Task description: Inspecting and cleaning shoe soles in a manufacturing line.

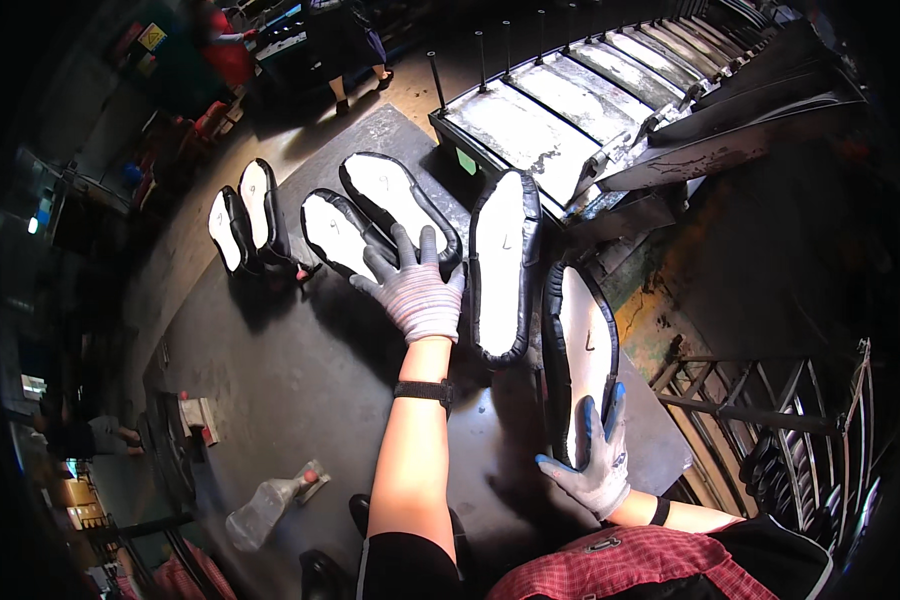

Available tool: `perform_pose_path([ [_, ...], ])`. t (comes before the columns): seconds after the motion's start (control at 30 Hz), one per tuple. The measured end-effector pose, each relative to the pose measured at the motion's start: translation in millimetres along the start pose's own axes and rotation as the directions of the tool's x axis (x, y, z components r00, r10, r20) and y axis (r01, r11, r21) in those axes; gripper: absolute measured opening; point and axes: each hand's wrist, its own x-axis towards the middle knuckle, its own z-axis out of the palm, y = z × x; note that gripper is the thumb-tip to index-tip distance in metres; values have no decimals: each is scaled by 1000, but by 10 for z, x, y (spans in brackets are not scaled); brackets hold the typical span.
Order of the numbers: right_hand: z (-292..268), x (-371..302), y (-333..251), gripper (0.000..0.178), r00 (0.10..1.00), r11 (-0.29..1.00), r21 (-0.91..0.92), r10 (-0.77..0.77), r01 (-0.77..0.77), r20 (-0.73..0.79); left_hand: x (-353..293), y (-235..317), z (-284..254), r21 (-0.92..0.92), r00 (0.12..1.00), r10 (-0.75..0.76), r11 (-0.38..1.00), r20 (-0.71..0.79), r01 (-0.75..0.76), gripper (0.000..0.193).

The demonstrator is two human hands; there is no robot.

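Several black shoe uppers lie upside down on the dark metal table, with white soles upward. My left hand (417, 280), in a striped glove, spreads its fingers over the near ends of a middle pair, the left shoe (336, 228) and the right shoe (390, 190). Right of it, another shoe (500, 268) stands apart from both hands. My right hand (598, 462), in a grey glove with blue fingertips, has its fingers apart on the near end of the rightmost shoe (585, 345). Parts of the shoes beneath both hands are hidden.
Another shoe pair (258, 205) sits at the table's far left. A clear plastic bottle (262, 512) lies near the front left. Beyond the table (270, 370) runs a slatted conveyor (520, 135) with upright rods. A metal rack (760, 400) stands at right; people are visible far off.
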Motion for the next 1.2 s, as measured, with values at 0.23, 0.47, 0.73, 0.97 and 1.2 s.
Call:
perform_pose_path([
  [0.23, -59, 52, 6, 117, 997, 1000, -8, 17, -17, 70, 733, -425, 281, -29, 994, 88, 995, -69, -90, 80],
  [0.47, -26, 47, 6, 115, 998, 994, -95, 55, -53, 26, 1803, -701, 531, 17, 995, 32, 999, -96, -30, 75],
  [0.73, -5, 51, 17, 113, 1000, 997, -78, 22, -21, 9, 2259, -945, 784, -73, 956, 130, 985, -263, -154, 83],
  [0.97, -102, 54, 40, 110, 998, 995, -87, 43, -39, 40, 258, 293, 559, -411, 502, 783, -347, 367, 843, 76],
  [1.2, -77, 106, 151, 120, 996, 995, -70, -74, 77, 42, -549, 146, 620, -271, 660, 669, -602, 341, 751, 79],
])
